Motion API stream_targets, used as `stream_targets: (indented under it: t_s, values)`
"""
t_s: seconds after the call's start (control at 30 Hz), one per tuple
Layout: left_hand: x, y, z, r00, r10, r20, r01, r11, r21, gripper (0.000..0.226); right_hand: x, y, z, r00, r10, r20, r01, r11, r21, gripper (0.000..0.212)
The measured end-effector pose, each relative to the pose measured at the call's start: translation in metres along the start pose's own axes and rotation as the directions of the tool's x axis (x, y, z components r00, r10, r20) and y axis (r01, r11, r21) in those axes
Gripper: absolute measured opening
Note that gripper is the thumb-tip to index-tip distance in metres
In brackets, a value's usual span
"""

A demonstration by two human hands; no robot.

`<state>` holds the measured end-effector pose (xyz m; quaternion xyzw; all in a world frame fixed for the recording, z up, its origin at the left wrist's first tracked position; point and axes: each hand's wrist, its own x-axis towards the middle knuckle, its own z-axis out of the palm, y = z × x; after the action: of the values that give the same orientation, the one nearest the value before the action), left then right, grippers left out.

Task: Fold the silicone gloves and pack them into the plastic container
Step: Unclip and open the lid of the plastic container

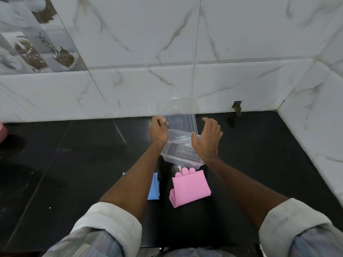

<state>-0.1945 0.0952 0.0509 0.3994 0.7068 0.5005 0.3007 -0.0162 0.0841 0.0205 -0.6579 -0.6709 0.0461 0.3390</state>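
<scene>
A clear plastic container (181, 154) sits on the black counter, with nothing visible inside. Its clear lid (179, 115) is tilted up behind it, near the wall. My left hand (158, 131) grips the lid's left edge. My right hand (207, 139) is open, fingers apart, beside the container's right rim and holding nothing. A folded pink silicone glove (190, 188) lies just in front of the container. A folded blue glove (154, 186) lies to its left, mostly hidden under my left forearm.
The black counter (74, 164) runs to a white marble-tiled wall (148, 89) behind and another wall at the right. A pink object (2, 131) shows at the far left edge. A small hole in the wall (237, 107) sits at the back right.
</scene>
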Motion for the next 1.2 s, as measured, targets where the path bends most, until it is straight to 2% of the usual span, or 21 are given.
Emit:
stream_targets:
  t_s: [0.07,0.17,0.27,0.33,0.43,0.5,0.57,0.63,0.73,0.9,1.07,1.2]
  values:
    - [0.002,0.005,-0.002,0.992,0.015,-0.122,-0.021,0.999,-0.05,0.015,0.003,0.0,0.0,0.995,-0.012,0.103,0.014,1.0,-0.021,0.062]
    - [0.005,0.011,-0.005,0.968,0.055,-0.244,-0.062,0.998,-0.021,0.014,0.004,-0.005,0.006,0.967,-0.093,0.238,0.128,0.982,-0.137,0.062]
    - [0.006,0.017,-0.01,0.937,0.121,-0.328,-0.134,0.991,-0.018,0.009,0.003,-0.015,0.015,0.93,-0.019,0.367,0.095,0.977,-0.19,0.071]
    - [0.005,0.016,-0.017,0.92,0.206,-0.334,-0.208,0.978,0.03,0.009,0.002,-0.019,0.02,0.883,0.022,0.469,0.082,0.976,-0.202,0.073]
    - [0.003,0.003,-0.032,0.903,0.343,-0.258,-0.284,0.928,0.24,0.01,0.001,-0.021,0.025,0.833,-0.054,0.551,0.168,0.973,-0.158,0.072]
    - [0.003,-0.011,-0.043,0.909,0.372,-0.188,-0.28,0.879,0.385,0.011,0.004,-0.022,0.027,0.818,-0.111,0.564,0.197,0.976,-0.093,0.069]
    - [0.003,-0.027,-0.054,0.937,0.324,-0.13,-0.227,0.847,0.48,0.014,0.007,-0.021,0.026,0.819,-0.151,0.553,0.208,0.977,-0.041,0.064]
    - [0.0,-0.043,-0.065,0.968,0.243,-0.071,-0.169,0.829,0.533,0.013,0.009,-0.018,0.025,0.854,-0.146,0.499,0.212,0.974,-0.079,0.057]
    - [-0.008,-0.064,-0.075,0.984,0.177,-0.015,-0.134,0.798,0.588,0.018,0.009,-0.012,0.022,0.901,-0.039,0.433,0.111,0.984,-0.142,0.049]
    - [-0.014,-0.08,-0.079,0.999,0.044,-0.019,-0.022,0.769,0.639,0.033,0.01,-0.01,0.021,0.87,-0.106,0.482,0.139,0.99,-0.034,0.05]
    - [-0.015,-0.089,-0.078,0.998,-0.053,0.035,0.016,0.746,0.666,0.031,0.009,-0.019,0.024,0.87,-0.087,0.485,0.097,0.995,0.005,0.042]
    - [-0.016,-0.085,-0.074,0.996,-0.088,-0.01,0.078,0.81,0.581,0.025,0.008,-0.025,0.029,0.875,-0.155,0.458,0.199,0.979,-0.049,0.043]
